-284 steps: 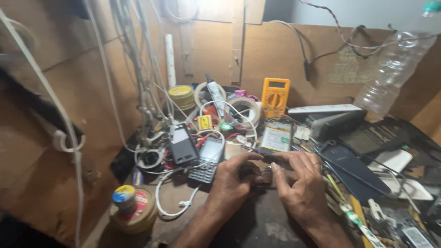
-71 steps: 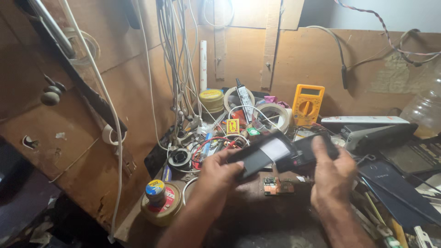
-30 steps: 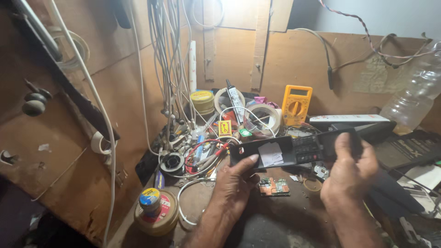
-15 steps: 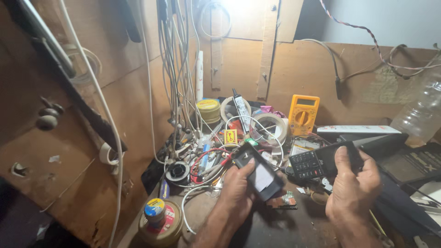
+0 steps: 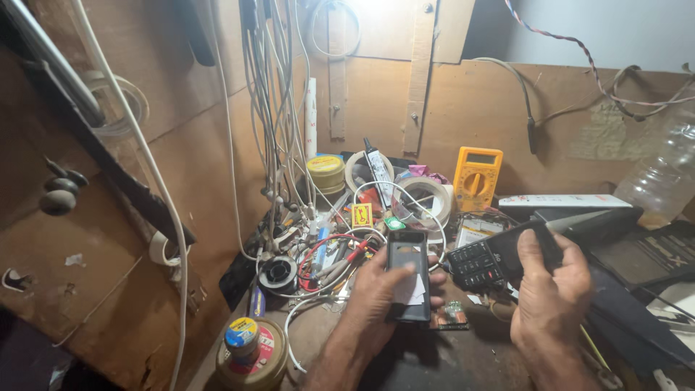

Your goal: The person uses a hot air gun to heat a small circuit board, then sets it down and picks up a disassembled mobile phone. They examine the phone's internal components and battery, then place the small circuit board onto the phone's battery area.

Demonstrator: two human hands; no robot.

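Cluttered wooden workbench (image 5: pixel 441 358), tangled cables (image 5: pixel 271 108)

Single head-worn view, looking down and forward. Close on the workbench (image 5: pixel 434 362); wooden back wall (image 5: pixel 478 108) faces it.

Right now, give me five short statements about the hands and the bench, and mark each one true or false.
1. The left hand holds a black phone cover. True.
2. The right hand is empty. False: it holds a black keypad phone.
3. A yellow multimeter stands against the back board. True.
4. The clear plastic bottle stands at the left edge of the bench. False: it is at the far right.
5. A small circuit board lies on the bench between the two hands. True.
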